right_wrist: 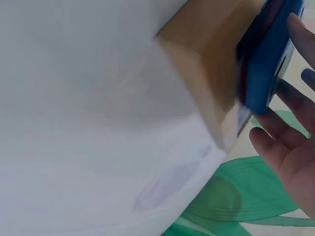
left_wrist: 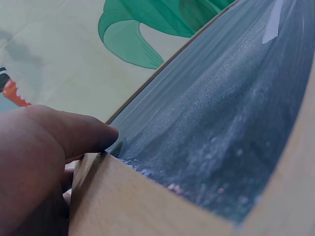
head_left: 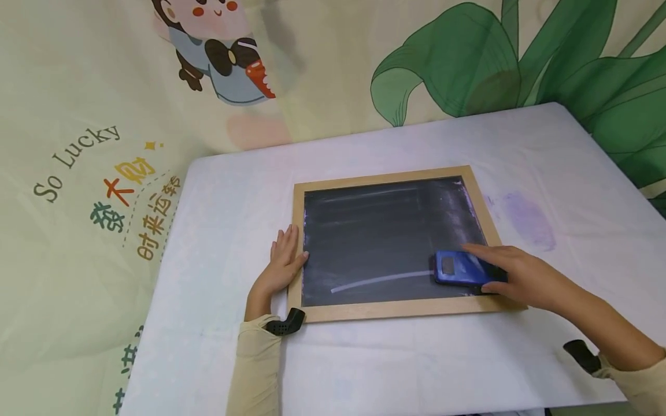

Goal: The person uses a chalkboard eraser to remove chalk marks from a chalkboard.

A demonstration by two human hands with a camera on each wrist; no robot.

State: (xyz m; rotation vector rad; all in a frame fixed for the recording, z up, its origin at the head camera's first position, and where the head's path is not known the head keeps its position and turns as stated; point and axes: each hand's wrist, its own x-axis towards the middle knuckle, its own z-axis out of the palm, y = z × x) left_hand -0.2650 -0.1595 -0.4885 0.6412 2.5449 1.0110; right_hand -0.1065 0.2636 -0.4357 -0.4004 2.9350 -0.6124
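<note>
A wood-framed chalkboard (head_left: pixel 364 231) lies on the white-covered table. My left hand (head_left: pixel 281 268) rests at its left edge, fingers straight along the outer side and the thumb (left_wrist: pixel 88 132) laid over the frame. At the board's lower right, my right hand (head_left: pixel 536 277) holds a blue chalkboard eraser (head_left: pixel 463 267) with a grey patch on top, thumb on the near side and fingers on the far side. A pale chalk stroke (head_left: pixel 382 279) runs along the lower board up to the eraser. In the right wrist view the eraser (right_wrist: pixel 268 59) sits close to the frame's corner.
Purple smudges (head_left: pixel 528 219) mark the tablecloth right of the board. Behind the table hangs a printed curtain (head_left: pixel 333 69) with green leaves and a cartoon figure. Black wrist cameras (head_left: pixel 286 322) sit at both sleeves.
</note>
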